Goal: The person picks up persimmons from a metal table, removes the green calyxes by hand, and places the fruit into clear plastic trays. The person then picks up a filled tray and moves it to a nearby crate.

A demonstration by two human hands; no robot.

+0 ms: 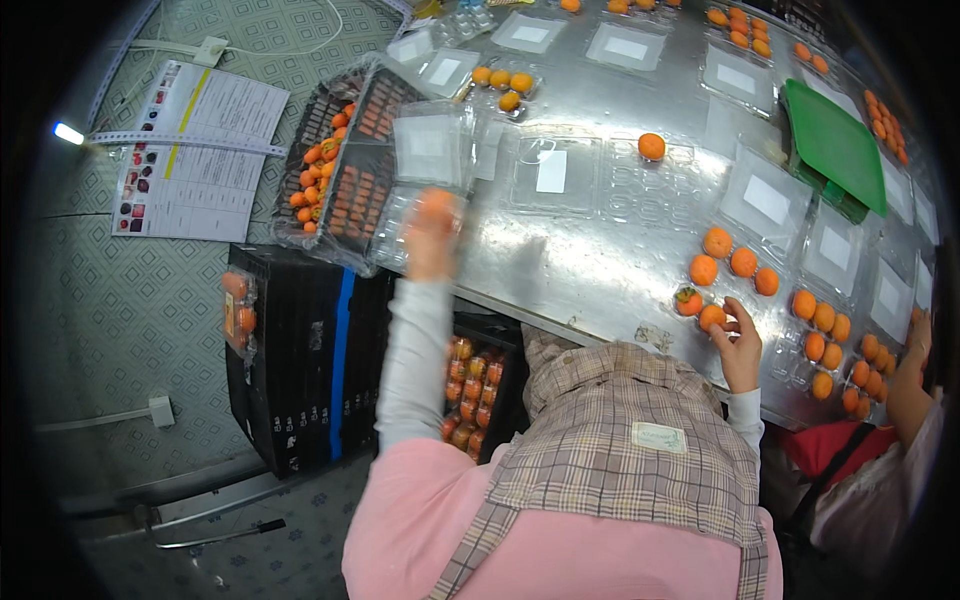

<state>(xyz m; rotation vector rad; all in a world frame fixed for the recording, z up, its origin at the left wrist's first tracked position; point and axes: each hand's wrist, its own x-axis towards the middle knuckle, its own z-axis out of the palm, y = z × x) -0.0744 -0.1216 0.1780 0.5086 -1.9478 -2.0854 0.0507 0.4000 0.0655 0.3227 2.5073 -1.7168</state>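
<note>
My left hand [431, 236], blurred, is over the near left end of the metal table [517, 262] with an orange fruit [438, 204] in it. Beside it stands a black crate [375, 124] with more orange fruits [319, 176] along its left side. At the right, my right hand [739, 341] has its thumb and fingers around an orange fruit [711, 316] near the front edge. Several similar fruits [718, 243] lie close by in rows; one [688, 301] shows its green calyx. A lone fruit [651, 147] rests on a clear plastic tray [637, 191] farther back.
Clear clamshell boxes [559, 176] with white labels cover much of the table. A green scale [836, 150] stands at the right. Below the table is a crate of packed fruit [472, 390]; stacked black crates [300, 360] stand left. A co-worker's arm [911, 375] reaches in at the far right.
</note>
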